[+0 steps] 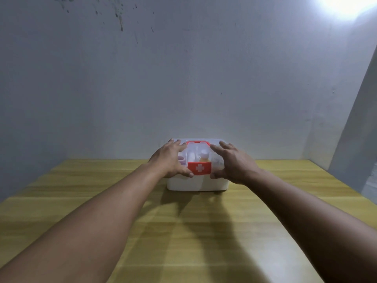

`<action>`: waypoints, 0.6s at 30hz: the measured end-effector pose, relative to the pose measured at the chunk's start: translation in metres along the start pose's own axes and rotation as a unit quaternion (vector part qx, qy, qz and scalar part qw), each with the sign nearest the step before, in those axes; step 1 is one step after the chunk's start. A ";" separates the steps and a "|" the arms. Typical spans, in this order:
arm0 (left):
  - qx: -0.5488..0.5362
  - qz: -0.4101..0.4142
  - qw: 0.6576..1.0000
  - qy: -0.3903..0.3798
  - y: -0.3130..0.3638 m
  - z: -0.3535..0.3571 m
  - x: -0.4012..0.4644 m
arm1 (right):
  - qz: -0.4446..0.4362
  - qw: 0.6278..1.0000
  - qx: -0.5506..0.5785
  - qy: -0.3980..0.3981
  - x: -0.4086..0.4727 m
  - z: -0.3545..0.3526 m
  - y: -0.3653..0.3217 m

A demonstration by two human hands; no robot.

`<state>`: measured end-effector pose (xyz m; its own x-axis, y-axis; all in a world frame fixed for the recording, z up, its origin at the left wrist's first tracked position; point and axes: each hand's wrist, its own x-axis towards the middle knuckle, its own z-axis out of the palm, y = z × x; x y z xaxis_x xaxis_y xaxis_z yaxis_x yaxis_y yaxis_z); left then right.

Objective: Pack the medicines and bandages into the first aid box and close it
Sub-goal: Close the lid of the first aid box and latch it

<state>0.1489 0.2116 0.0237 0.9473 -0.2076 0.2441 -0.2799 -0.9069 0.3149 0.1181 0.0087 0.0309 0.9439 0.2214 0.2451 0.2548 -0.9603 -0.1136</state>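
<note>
Now: left hand and right hand lie spread flat, clasping nothing, on the box lid, flanking the red latch centred between thumbs.

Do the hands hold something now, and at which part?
Both hands rest on the first aid box: the left hand and the right hand lie on its clear lid, either side of the red latch. Nothing is lifted.

Both hands cover the outer parts of the first aid box lid; under the fingers, the contents show only as blurred pale shapes.
</note>
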 end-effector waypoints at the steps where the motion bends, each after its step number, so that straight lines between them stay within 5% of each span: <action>1: -0.006 0.001 1.000 -0.001 -0.002 0.001 0.004 | -0.002 1.000 0.004 -0.004 0.004 0.000 0.001; 18: -0.035 0.012 0.999 0.017 -0.025 0.016 0.057 | -0.004 1.000 0.018 0.013 0.056 0.014 0.015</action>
<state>0.2126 0.2159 0.0148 0.9344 -0.2153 0.2838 -0.3140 -0.8740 0.3709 0.1779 0.0093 0.0298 0.9358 0.2244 0.2719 0.2706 -0.9516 -0.1459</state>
